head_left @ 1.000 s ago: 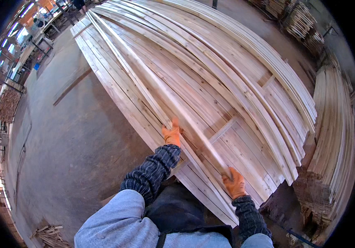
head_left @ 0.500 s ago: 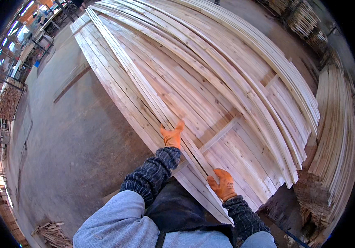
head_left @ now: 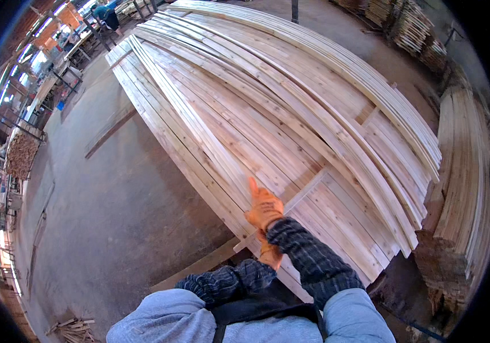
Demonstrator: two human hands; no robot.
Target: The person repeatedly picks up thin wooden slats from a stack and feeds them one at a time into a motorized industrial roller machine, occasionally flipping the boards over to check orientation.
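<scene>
Several narrow pale wooden strips (head_left: 185, 111) lie bunched lengthwise on a long layer of planks (head_left: 290, 143). My right hand (head_left: 265, 207), in an orange glove, reaches across to the left and is closed over the near part of the strips, its thumb side pointing up along them. Just below it, my left hand (head_left: 269, 254), gloved alike, sits by the near left edge of the planks. My right wrist and sleeve partly cover it, so its fingers are hidden.
More long strips (head_left: 336, 137) lie bowed across the planks' right half. A crosswise batten (head_left: 308, 188) shows among the boards. Stacked timber (head_left: 456, 183) stands at right. Concrete floor (head_left: 125, 194) lies left, with a loose board (head_left: 108, 131). Another person (head_left: 107, 17) is at the far end.
My right hand has moved left and forward, crossing over my left. My left hand has drawn back toward me from the strips. The view has shifted, and a person now shows farther off.
</scene>
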